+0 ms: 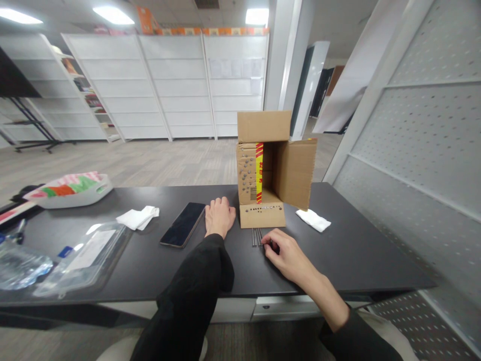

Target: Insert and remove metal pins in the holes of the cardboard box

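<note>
My right hand [282,253] rests on the dark table, thumb and fingertips pinched at the end of a row of thin metal nails [254,237]. Its fingertips meet the rightmost nail; their grip is partly hidden. The nails lie side by side, pointing away from me, just before a cardboard box [246,173]. That box stands on its side with its opening towards me and flaps folded out. Grey round heads or spots dot its left flap, and small holes line the lower flap. Palm down, my left hand [220,219] lies between a phone [183,224] and the box, fingers slightly bent, holding nothing.
White tissues [139,218] lie left of the phone, and another folded tissue [313,220] is right of the box. Further left are a clear plastic case [88,255], a water bottle [22,265] and a white basket [75,198]. A perforated partition [424,140] borders the right side.
</note>
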Available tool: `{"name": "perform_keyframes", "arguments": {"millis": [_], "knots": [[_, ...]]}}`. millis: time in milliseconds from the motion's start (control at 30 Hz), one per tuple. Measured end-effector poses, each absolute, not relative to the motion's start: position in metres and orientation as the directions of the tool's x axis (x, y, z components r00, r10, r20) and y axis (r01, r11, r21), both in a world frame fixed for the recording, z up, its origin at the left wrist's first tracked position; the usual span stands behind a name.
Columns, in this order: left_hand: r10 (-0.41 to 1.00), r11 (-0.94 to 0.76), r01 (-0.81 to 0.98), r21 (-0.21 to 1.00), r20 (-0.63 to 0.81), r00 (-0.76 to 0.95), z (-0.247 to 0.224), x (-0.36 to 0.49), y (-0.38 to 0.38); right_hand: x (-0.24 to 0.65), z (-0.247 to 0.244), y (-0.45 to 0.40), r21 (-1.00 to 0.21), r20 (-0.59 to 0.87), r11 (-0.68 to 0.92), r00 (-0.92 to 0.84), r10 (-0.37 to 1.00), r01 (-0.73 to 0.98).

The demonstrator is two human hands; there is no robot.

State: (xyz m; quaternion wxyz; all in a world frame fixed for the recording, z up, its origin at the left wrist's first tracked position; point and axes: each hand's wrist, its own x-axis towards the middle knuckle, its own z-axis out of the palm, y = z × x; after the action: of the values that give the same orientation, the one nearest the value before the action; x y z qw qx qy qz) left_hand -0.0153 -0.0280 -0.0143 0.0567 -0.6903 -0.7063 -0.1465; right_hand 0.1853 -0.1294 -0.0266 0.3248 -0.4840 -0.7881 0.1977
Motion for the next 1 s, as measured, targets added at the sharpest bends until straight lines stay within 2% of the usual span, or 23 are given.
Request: {"name": "perform_keyframes", "arguments": {"millis": [467, 667, 867, 1000], "knots": [[0.959, 0.005, 0.992, 0.129, 0.282, -0.041, -0.014, -0.015, -0.028, 0.188, -0.022, -0.129, -0.635, 0.333, 0.461, -0.318, 0.888, 0.620], [0.957, 0.009, 0.992, 0.126, 0.288, -0.045, -0.014, -0.015, -0.028, 0.199, -0.007, -0.113, -0.572, 0.371, 0.445, -0.267, 0.889, 0.689], [0.957, 0.003, 0.991, 0.137, 0.286, -0.043, -0.017, -0.016, -0.027, 0.205, 0.010, -0.085, -0.542, 0.223, 0.286, -0.192, 0.956, 0.790], [0.956, 0.001, 0.991, 0.134, 0.290, -0.040, -0.016, -0.016, -0.027, 0.200, 0.016, -0.069, -0.500, 0.209, 0.255, -0.170, 0.963, 0.828]]}}
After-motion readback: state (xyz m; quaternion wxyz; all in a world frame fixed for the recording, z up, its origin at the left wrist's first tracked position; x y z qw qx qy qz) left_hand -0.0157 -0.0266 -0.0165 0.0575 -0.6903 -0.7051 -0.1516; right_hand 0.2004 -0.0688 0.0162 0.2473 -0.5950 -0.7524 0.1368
